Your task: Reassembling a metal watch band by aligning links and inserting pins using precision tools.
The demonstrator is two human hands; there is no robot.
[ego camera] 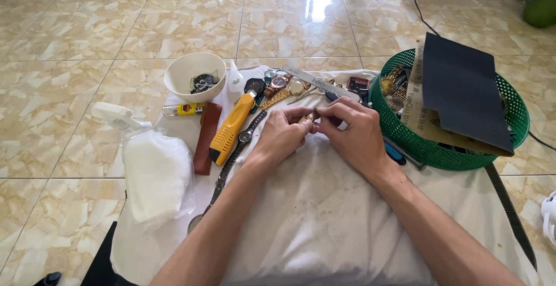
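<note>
Left of the work, on the white cloth (324, 216): bag (156, 173), bowl (195, 76), yellow knife (231, 128), dark watch (245, 137). At centre, left hand (282, 135) with fingers (301, 123) pinched shut on a small gold piece (308, 118), lying just right of them. Right hand (353, 132) equally near, touching it from the right, fingers closed round a thin tool; tool barely visible. Farther right, green basket (431, 150) with dark sheet (463, 89).

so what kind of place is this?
Likely an informal watch-repair spot on a home floor: a white cloth spread over tan floor tiles, wristwatches laid out, a green basket holding sandpaper sheets. Both hands pinch a small gold piece.
</note>
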